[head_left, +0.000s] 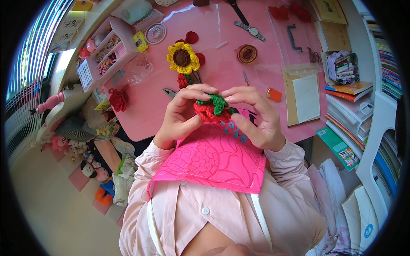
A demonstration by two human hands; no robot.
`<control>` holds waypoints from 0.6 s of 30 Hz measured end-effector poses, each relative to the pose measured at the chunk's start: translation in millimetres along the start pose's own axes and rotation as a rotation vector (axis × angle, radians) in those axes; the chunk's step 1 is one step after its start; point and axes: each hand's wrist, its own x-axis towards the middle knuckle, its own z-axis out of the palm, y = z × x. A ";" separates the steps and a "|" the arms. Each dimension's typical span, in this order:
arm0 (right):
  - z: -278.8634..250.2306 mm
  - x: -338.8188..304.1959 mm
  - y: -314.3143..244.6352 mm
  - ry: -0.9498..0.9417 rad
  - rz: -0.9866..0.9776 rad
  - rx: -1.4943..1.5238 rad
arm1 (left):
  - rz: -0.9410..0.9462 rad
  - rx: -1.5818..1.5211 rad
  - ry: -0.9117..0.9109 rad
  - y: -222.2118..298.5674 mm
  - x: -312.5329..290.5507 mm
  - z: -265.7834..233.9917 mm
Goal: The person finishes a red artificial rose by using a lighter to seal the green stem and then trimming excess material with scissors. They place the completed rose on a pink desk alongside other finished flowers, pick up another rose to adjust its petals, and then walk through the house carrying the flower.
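Between my two hands is a crocheted red flower (209,112) with green leaf-like pieces on its upper side. My left hand (183,113) grips its left edge between thumb and fingers. On the opposite side, my right hand (256,114) pinches the green part, thumb below and fingers above. The flower is held above a bright pink apron (205,160). Just beyond my hands lies a yellow crocheted sunflower (183,58) with a brown centre, beside a smaller red flower (183,80). Part of a pliers-like tool (169,92) shows next to my left hand.
A pink table (149,109) carries a roll of brown ribbon (247,54), a wristwatch (253,31), an orange lighter (274,94) and a notepad (306,99). At left are a red crocheted rose (118,99) and a divided organiser (113,51). Books (352,90) are stacked right.
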 end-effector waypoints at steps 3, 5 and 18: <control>-3.9 12.0 -11.9 -0.056 -0.165 -0.312 | -0.026 0.033 -0.007 0.5 -1.2 -1.0; -2.4 21.0 -22.3 -0.090 -0.254 -0.445 | -0.042 0.054 -0.013 0.4 -0.6 -1.2; 1.8 21.0 -11.6 -0.070 -0.446 -0.588 | -0.082 0.054 -0.004 -0.8 1.8 -1.9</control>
